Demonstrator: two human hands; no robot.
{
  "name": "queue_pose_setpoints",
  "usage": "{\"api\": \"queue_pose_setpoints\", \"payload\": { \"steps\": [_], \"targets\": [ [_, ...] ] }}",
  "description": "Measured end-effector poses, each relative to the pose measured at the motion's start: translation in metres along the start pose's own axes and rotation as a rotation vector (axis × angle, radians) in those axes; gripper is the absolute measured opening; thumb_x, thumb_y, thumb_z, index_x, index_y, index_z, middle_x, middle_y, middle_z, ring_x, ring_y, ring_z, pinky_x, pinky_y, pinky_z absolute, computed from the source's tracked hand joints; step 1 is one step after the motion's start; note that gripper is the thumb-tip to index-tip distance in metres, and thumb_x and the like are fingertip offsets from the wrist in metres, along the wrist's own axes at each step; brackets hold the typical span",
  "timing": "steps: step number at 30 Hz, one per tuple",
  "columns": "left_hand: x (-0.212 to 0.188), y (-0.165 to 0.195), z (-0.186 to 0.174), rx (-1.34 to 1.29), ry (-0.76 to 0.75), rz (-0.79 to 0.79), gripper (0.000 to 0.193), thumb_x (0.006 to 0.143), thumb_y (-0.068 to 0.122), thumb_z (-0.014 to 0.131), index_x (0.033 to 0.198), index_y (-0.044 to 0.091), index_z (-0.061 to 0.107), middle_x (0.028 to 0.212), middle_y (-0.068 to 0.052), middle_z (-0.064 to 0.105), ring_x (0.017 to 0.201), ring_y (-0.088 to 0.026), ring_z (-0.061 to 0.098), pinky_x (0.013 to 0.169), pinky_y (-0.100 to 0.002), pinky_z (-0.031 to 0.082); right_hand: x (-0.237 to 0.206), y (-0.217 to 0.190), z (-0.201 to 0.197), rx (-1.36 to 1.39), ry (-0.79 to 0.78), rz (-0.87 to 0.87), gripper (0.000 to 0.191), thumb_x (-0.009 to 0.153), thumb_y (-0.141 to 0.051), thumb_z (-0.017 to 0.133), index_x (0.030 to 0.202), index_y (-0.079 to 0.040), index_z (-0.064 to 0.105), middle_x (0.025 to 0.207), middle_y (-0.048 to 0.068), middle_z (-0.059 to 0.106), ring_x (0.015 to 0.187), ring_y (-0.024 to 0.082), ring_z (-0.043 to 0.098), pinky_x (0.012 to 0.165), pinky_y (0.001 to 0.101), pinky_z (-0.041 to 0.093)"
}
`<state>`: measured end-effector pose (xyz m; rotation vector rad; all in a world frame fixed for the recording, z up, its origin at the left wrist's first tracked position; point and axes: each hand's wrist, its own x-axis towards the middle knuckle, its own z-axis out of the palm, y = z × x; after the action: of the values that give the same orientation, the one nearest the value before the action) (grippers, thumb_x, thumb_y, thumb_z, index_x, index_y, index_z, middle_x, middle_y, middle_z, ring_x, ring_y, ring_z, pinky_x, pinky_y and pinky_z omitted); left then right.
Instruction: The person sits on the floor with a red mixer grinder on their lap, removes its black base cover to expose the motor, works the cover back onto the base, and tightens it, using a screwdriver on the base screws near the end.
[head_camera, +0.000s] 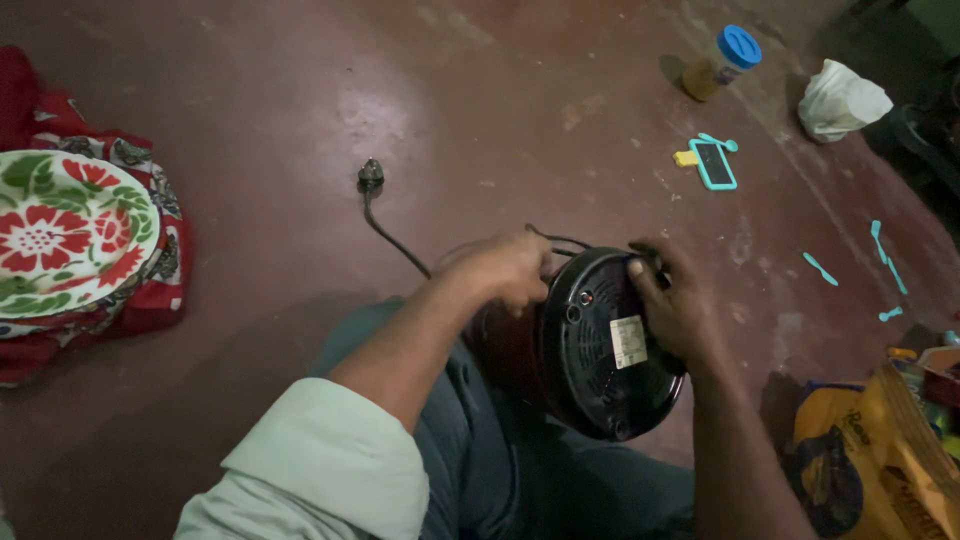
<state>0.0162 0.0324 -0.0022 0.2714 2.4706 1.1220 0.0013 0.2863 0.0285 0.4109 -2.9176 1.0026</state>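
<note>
Two bare hands grip a round black appliance (600, 350) that is tipped on its side across the person's lap, its flat black base with a pale label turned up to the camera. The left hand (512, 268) curls over the upper left rim, fingers bent together and closed on the edge where a thin black cable (395, 240) leaves the body. The right hand (675, 305) lies on the upper right rim, fingers together and pressed against the base, thumb on the flat face.

Beyond the left fingers the cable runs across the dark red floor (500, 90) to its plug (371, 175). Well left of them sits a flowered plate (65, 230) on red cloth. Past the right fingers lies a turquoise-framed slate (714, 163), farther off a blue-lidded jar (722, 60) and a white bag (840, 100). Just right of the right forearm sits a yellow bag (880, 450).
</note>
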Motion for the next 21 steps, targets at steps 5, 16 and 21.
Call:
{"api": "queue_pose_setpoints", "payload": {
  "steps": [5,16,21],
  "targets": [
    [-0.005,-0.002,-0.001,-0.383,-0.162,-0.024,0.03,0.084,0.012,0.072,0.112,0.002,0.069,0.088,-0.014,0.077,0.071,-0.024,0.077,0.056,-0.038,0.06,0.007,-0.008,-0.007,-0.031,-0.064,0.025,0.024,0.098,-0.018,0.066,0.12,-0.01,0.07,0.1,0.012,0.074,0.092,0.019,0.07,0.08,0.0345,0.057],
    [-0.019,0.007,-0.014,-0.61,-0.14,-0.085,0.047,0.095,0.035,0.063,0.12,-0.006,0.064,0.091,-0.018,0.075,0.067,-0.027,0.077,0.054,-0.038,0.062,0.015,0.004,-0.01,-0.115,-0.08,-0.14,0.023,0.096,-0.011,0.065,0.118,-0.006,0.071,0.101,0.011,0.073,0.092,0.019,0.07,0.08,0.0345,0.055],
    [-0.03,0.016,-0.019,-0.358,-0.112,0.011,0.056,0.083,0.039,0.079,0.115,-0.007,0.069,0.088,-0.019,0.078,0.064,-0.022,0.076,0.054,-0.034,0.06,0.009,0.004,-0.002,0.041,-0.069,-0.07,0.022,0.096,-0.011,0.065,0.117,-0.006,0.07,0.101,0.012,0.073,0.095,0.021,0.069,0.084,0.0353,0.056]
  ]
}}
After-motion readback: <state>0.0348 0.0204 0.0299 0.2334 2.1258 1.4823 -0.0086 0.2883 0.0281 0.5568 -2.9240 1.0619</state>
